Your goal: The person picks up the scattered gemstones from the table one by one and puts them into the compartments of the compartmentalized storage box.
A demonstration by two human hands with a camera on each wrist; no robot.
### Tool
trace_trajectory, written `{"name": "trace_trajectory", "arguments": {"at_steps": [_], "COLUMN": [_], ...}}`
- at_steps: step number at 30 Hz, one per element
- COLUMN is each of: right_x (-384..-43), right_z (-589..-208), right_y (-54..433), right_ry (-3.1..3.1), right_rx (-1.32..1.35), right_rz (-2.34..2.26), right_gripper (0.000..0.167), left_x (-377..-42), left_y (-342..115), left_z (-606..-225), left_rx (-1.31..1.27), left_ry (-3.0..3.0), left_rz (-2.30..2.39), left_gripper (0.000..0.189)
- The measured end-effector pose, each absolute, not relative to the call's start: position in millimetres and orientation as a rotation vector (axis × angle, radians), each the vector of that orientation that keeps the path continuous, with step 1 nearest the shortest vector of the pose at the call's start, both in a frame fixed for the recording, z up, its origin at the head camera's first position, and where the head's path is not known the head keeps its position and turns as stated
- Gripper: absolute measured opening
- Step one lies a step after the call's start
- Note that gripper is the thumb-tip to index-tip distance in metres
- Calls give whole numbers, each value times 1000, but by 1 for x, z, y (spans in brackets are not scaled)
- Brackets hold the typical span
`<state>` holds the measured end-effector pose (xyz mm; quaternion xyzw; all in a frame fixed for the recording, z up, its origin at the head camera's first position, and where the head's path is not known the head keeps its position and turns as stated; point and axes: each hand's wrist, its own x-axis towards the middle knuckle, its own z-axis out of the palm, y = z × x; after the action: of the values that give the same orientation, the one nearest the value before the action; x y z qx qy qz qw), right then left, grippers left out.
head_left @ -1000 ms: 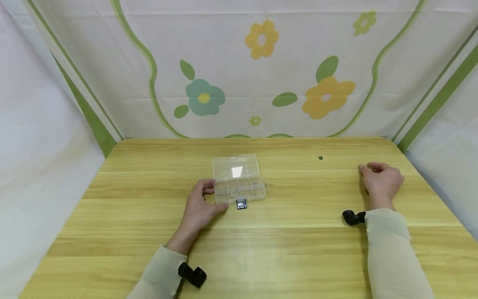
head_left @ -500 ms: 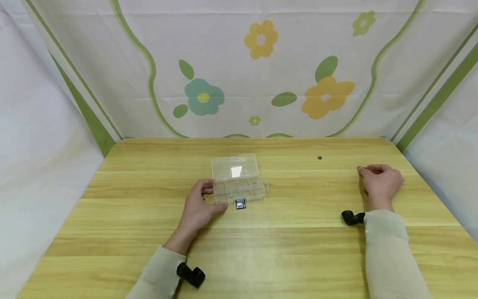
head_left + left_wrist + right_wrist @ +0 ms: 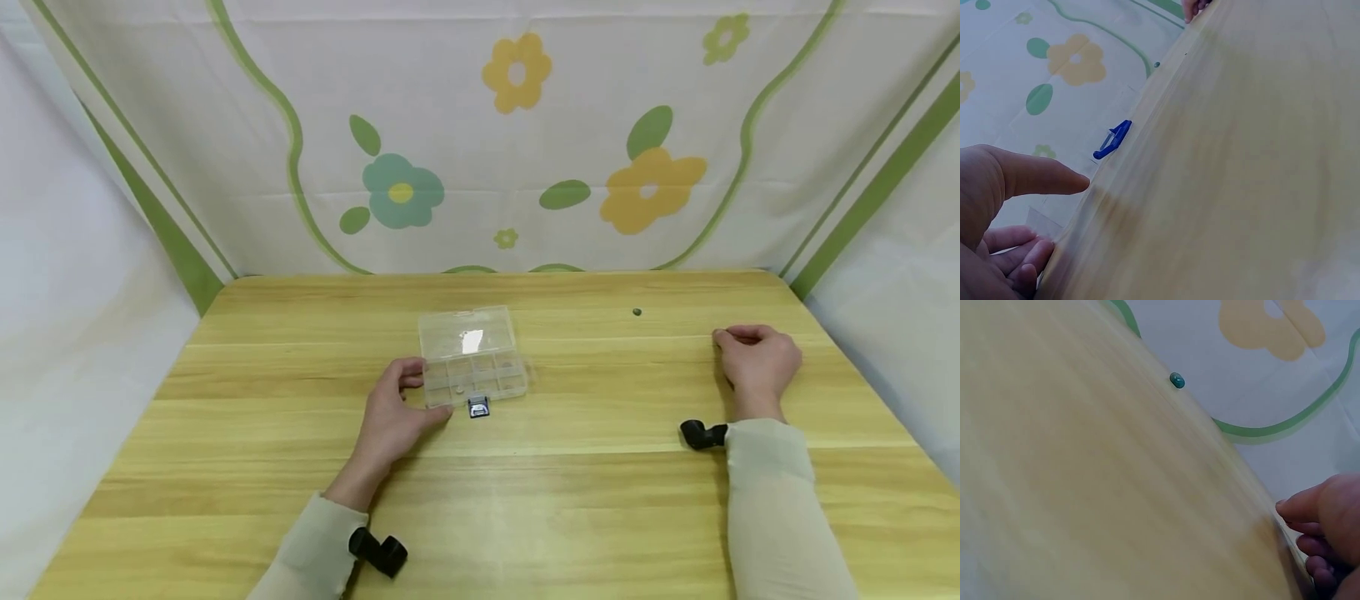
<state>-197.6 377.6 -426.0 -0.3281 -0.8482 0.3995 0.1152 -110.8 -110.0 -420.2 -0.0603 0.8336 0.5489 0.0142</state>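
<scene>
A clear plastic compartment box [image 3: 488, 377] lies with its lid [image 3: 438, 337] folded back and its blue latch [image 3: 478, 407] toward me. My left hand [image 3: 392, 421] holds its left side, thumb along the front edge and fingers at the side. One front compartment holds a small pale bead [image 3: 460, 389]. To the right, my right hand [image 3: 761, 362] rests low over the table, fingers curled, thumb and index finger close together. Whether something tiny sits between those fingertips is hidden. A dark green bead [image 3: 1177, 380] lies apart from it, toward the back.
The wooden table [image 3: 570, 517] ends at the back against a white cloth [image 3: 465, 150] printed with flowers. White cloth also hangs at both sides. Each sleeve carries a black wrist camera, left camera [image 3: 378, 552] and right camera [image 3: 703, 434].
The whole head view shifts slightly left and up. Both hands, the box and the green bead keep their places relative to one another.
</scene>
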Motion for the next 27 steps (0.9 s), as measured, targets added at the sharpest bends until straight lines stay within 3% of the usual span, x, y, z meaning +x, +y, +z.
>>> {"name": "trace_trajectory", "arguments": {"at_steps": [19, 27], "right_x": [-204, -203], "right_z": [-427, -410], "right_y": [366, 345], "right_ry": [-2398, -2350], "right_rx": [-877, -829], "right_rz": [1306, 1440], "right_gripper": [42, 41], "left_x": [-112, -114], "left_y": [-114, -113], "left_z": [-419, -422], "left_rx": [-182, -153], "left_ry": [2612, 2598], "left_rz": [1671, 1699], "left_gripper": [76, 76]}}
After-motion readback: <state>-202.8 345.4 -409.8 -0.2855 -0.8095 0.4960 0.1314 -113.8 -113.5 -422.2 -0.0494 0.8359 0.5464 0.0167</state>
